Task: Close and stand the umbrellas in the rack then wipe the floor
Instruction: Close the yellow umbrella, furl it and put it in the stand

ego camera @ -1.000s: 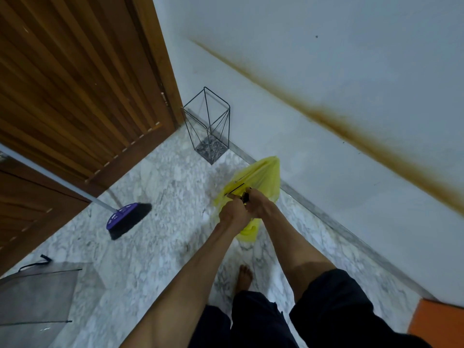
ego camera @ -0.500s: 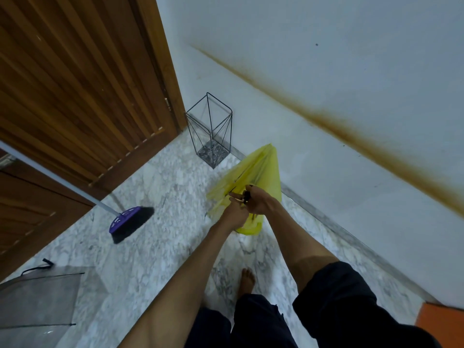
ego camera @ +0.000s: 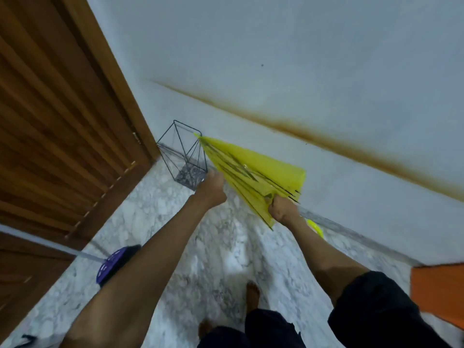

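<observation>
A yellow umbrella [ego camera: 253, 169], folded into a loose cone, lies slanted in the air with its tip pointing up-left, right at the top rim of the black wire rack [ego camera: 184, 156]. My right hand [ego camera: 283, 209] is shut around its shaft near the wide end; the yellow handle [ego camera: 315, 228] pokes out below my wrist. My left hand [ego camera: 212, 189] presses against the canopy's left side, fingers hidden behind the fabric. The rack stands in the corner between the wooden door and the white wall, and I see nothing inside it.
A purple-headed broom [ego camera: 113, 263] leans across the marble floor [ego camera: 218, 247] at left, its pole running toward the wooden door [ego camera: 62, 121]. An orange surface [ego camera: 439, 292] sits at right. My bare feet [ego camera: 252, 295] are on the floor below. The white wall bears a brown streak [ego camera: 326, 139].
The umbrella has swung from hanging low between my hands to a raised slant, tip now at the rack's rim. My hands have spread apart, and the view has moved closer to the corner.
</observation>
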Demonstrator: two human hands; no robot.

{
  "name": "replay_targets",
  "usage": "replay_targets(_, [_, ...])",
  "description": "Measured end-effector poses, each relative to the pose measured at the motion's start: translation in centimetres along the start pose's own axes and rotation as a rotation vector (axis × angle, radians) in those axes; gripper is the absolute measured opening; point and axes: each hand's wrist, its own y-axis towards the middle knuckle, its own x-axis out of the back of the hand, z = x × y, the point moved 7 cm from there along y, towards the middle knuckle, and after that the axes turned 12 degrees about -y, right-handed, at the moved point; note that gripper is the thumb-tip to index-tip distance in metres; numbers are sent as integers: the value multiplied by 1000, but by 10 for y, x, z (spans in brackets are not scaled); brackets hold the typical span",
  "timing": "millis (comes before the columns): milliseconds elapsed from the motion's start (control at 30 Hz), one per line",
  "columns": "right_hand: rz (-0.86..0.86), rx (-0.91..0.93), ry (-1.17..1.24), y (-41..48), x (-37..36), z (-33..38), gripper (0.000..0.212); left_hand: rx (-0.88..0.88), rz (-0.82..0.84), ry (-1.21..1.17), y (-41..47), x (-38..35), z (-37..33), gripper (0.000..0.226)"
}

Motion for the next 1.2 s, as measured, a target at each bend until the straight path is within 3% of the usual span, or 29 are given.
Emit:
replay_targets(100, [-117, 35, -151, -11, 37, -14, 30, -166, -85, 249, 20, 18, -40, 89])
replay_targets(233, [-274, 98, -352, -16, 82, -31, 29, -277, -76, 569, 50, 41, -75, 132])
replay_targets(400, [-516, 245, -375, -18, 131, -50, 58, -385, -41, 772, 72, 45, -107, 148])
replay_targets(467, [-544, 273, -367, -19, 145, -59, 71, -448, -77, 712, 77, 43, -124, 143])
replay_targets(533, [-550, 280, -382, -19, 156, -67, 71, -482, -111, 653, 83, 43, -138, 127])
replay_targets(667, [-479, 210, -391, -7, 168, -91, 64, -487, -108, 623, 97, 44, -161, 60])
replay_targets(733, [-399, 150, -351, 1, 175, -106, 57, -456, -81, 600, 101, 45, -162, 41])
replay_targets(833, [-136, -47, -348, 18, 184, -131, 46, -432, -67, 595, 110, 53, -160, 32])
replay_targets(900, [7, -177, -166, 24, 194, -137, 43, -442, -75, 610, 113, 61, -159, 31])
replay_targets(967, [41, -202, 36, 27, 213, -125, 36, -471, -82, 640, 112, 65, -160, 30])
replay_targets(1033, [-49, -190, 210, 34, 241, -106, 50, -520, -91, 689, 109, 68, -164, 30])
replay_targets(1100, [-130, -114, 335, 39, 261, -77, 80, -581, -104, 726, 105, 70, -170, 30])
replay_targets(1200, [-119, 44, 221, 44, 262, -27, 125, -617, -108, 686, 101, 78, -178, 29])
